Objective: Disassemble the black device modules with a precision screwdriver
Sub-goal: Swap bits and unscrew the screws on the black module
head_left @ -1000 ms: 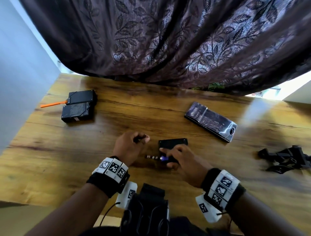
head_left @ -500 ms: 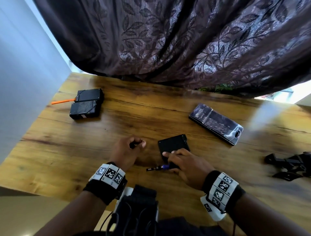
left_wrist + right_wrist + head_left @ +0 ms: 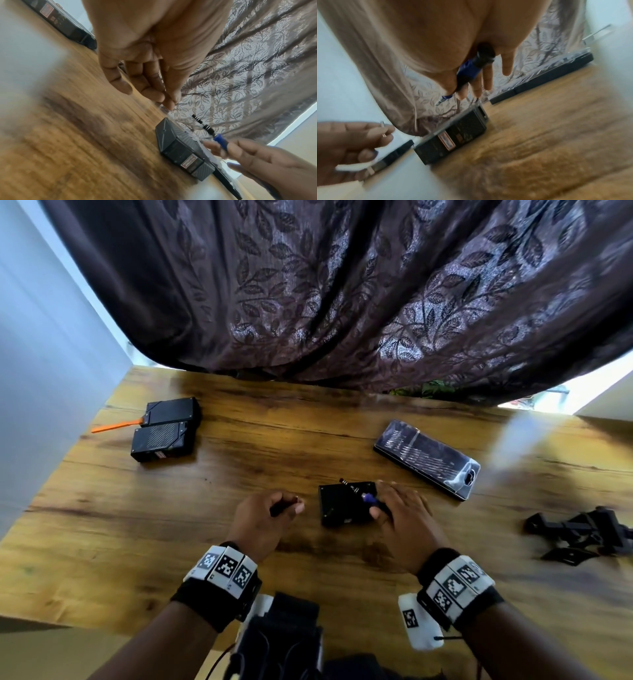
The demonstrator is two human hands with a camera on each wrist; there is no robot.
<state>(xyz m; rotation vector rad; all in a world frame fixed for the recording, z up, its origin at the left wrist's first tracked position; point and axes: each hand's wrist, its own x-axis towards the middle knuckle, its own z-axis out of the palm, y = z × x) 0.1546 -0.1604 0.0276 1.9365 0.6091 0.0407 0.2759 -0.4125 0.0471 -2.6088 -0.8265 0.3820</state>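
Observation:
A black device module (image 3: pixel 337 506) lies flat on the wooden table (image 3: pixel 239 474) between my hands; the wrist views show it too (image 3: pixel 178 147) (image 3: pixel 453 135). My right hand (image 3: pixel 380 505) grips a precision screwdriver (image 3: pixel 368 498) with a blue collar, slanted over the module's right part, its tip end pointing away from me. The same screwdriver (image 3: pixel 467 70) runs along my right fingers. My left hand (image 3: pixel 291 506) hovers left of the module and pinches a small metal bit (image 3: pixel 382 129) between thumb and fingers.
Two more black modules (image 3: pixel 164 428) sit at the far left beside an orange pry tool (image 3: pixel 114 426). A clear-lidded bit case (image 3: pixel 426 458) lies right of centre. Black plastic parts (image 3: pixel 582 534) lie at the right edge. A dark curtain (image 3: pixel 342 285) hangs behind the table.
My right hand has lifted the screwdriver from beside the module's near edge and swung it from pointing left to pointing away, over the module. The left hand has barely moved.

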